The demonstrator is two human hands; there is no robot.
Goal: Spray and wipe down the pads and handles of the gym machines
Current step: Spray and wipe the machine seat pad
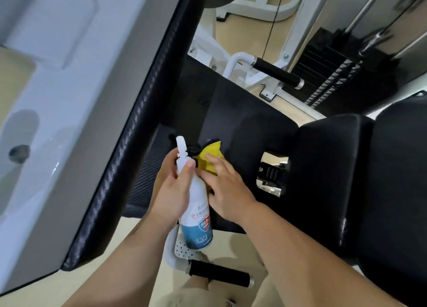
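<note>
While left hand point(171, 188) fingers clamp spray bottle point(196, 202) | right hand point(227, 188) fingers flat atop yellow cloth point(211, 156)

Grips bottle point(196, 205) in left hand point(171, 191), thumb near the nozzle, upright over the near edge of the pad point(242, 112). Presses yellow cloth point(211, 157) onto the pad with right hand point(226, 186), fingers straight, just beside the bottle. Shows one black handle point(277, 73) beyond the far edge.

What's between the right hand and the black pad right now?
In the head view, the yellow cloth lies there: the right hand rests flat on it, and it lies on the black pad.
</note>
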